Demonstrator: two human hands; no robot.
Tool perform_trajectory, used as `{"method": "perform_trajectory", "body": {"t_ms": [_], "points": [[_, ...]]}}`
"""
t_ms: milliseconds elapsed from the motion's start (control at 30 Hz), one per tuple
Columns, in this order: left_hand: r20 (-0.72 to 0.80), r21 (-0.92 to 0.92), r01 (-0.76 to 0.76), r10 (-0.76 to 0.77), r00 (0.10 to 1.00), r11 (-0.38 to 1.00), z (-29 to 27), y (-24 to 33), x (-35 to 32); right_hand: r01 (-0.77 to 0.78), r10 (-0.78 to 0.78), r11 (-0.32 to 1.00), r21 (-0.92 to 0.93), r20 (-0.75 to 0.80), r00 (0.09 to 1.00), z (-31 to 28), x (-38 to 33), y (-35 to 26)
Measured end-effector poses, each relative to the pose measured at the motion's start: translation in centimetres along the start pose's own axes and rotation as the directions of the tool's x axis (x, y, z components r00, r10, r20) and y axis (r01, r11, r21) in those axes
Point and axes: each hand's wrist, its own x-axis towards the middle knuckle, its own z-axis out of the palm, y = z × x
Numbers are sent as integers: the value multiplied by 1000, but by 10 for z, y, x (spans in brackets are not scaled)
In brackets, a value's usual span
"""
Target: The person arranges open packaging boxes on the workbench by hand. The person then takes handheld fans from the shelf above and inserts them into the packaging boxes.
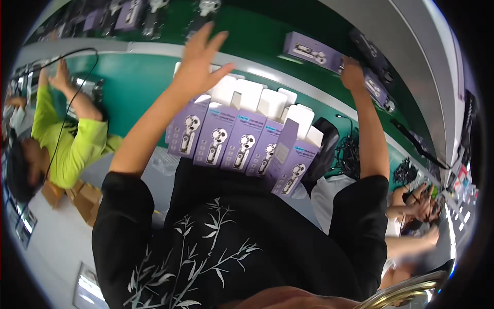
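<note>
My left hand (201, 64) is raised over the row of boxes, fingers spread, with nothing in it. Just beyond its fingertips lies a white-headed handheld fan in a clear bag (207, 7). Below it stand several purple fan boxes (241, 141) side by side, white top flaps raised; the rightmost box (292, 167) sits nearer me and tilts. My right hand (353, 73) reaches far right with curled fingers, at the end of a lying purple box (315, 50). A small shiny bit shows at its fingertips, too little to name. Another purple box (376, 88) lies beside that hand.
More bagged fans (154, 18) and boxes line the far left. Black cables (350, 152) and a dark bag (324, 144) are right of the box row. A person in a yellow-green shirt (77, 147) works at left; other people's arms (411, 244) show at lower right.
</note>
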Motion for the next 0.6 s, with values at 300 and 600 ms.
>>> {"method": "perform_trajectory", "body": {"t_ms": [300, 600], "points": [[89, -3, 729, -726, 682, 684, -8, 45, -204, 340, -409, 729, 594, -21, 912, -64, 66, -310], [77, -198, 729, -732, 677, 655, -58, 27, -204, 750, -756, 647, -138, 7, 654, -15, 245, -338]]}}
